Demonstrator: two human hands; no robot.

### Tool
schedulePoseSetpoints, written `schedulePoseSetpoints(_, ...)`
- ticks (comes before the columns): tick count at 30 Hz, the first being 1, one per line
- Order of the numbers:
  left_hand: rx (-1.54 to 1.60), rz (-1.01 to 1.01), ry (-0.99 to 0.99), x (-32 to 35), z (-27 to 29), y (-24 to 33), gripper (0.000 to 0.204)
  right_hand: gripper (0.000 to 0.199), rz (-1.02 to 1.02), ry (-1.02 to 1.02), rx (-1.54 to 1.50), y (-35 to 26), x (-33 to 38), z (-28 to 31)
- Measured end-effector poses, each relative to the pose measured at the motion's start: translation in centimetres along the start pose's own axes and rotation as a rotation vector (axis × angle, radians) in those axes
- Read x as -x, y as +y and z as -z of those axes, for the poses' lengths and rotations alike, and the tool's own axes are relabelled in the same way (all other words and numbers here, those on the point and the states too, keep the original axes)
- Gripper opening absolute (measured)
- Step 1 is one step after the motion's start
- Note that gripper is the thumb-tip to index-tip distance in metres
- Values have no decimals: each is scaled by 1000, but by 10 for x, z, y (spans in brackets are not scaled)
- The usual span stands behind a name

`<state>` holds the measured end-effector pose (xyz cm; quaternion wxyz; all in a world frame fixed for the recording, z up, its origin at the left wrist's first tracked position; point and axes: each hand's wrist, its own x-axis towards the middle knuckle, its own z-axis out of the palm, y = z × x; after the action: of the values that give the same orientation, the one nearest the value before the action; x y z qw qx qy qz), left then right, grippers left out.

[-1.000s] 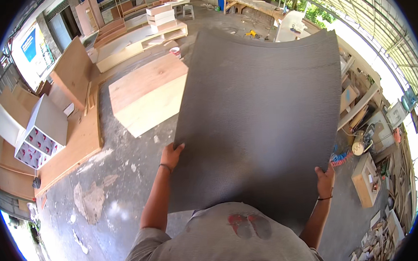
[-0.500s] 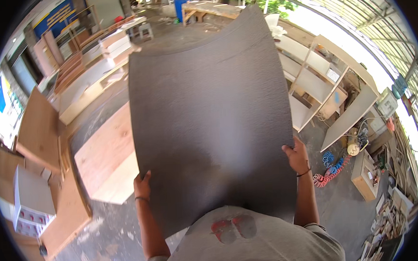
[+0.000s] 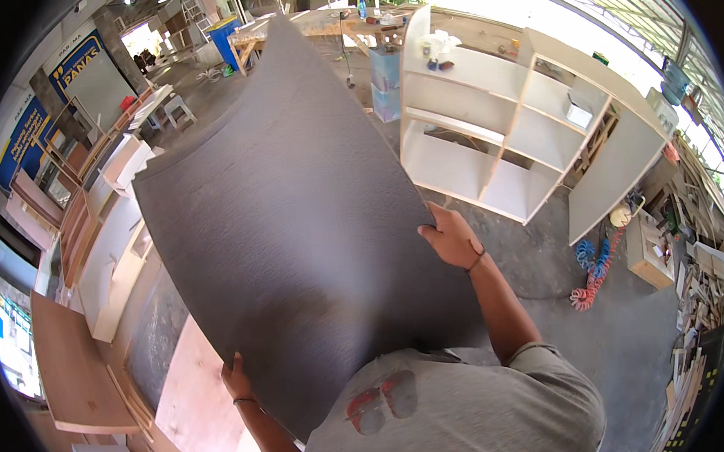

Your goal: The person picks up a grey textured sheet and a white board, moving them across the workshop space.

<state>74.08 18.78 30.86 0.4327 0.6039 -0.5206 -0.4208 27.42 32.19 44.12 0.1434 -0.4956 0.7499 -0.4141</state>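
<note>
A large dark grey-brown sheet (image 3: 295,205) with a faintly grained surface spans the space in front of me, its near edge against my shirt. It bows, and its far corner points up toward the back workbench. My left hand (image 3: 238,380) grips the left edge low down, thumb on top. Farther along the right edge, my right hand (image 3: 453,236) is closed on it, thumb on the upper face. The fingers of both hands are mostly hidden under the sheet.
An open white shelf unit (image 3: 488,129) stands ahead to the right, with a leaning panel (image 3: 613,172). Coiled air hoses (image 3: 589,271) lie on the floor. Wood scraps (image 3: 685,373) pile at far right. A workbench (image 3: 302,28) stands behind; a pale plywood sheet (image 3: 195,406) lies left.
The sheet has turned, its far end swinging left, and I still hold it with both hands. The view has shifted right, showing more of the shelf unit.
</note>
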Motion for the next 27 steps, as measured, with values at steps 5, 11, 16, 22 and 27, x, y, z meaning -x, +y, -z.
schedulePoseSetpoints(5,42,55,46,-88,-23,5,35,35,93,-43,-15,-7,-137,-44)
schedulePoseSetpoints(11,89,73,166,-197,-46,22,31,37,182,-122,10,-3,-297,-130)
schedulePoseSetpoints(16,-133,9,190,-351,-80,41,36,40,232,-136,-110,4,-425,-197)
schedulePoseSetpoints(22,-207,-92,174,-536,-108,62,37,46,141,-60,-99,-4,-560,-242)
schedulePoseSetpoints(27,-241,-115,131,-664,-139,110,38,47,82,-78,-253,1,-672,-277)
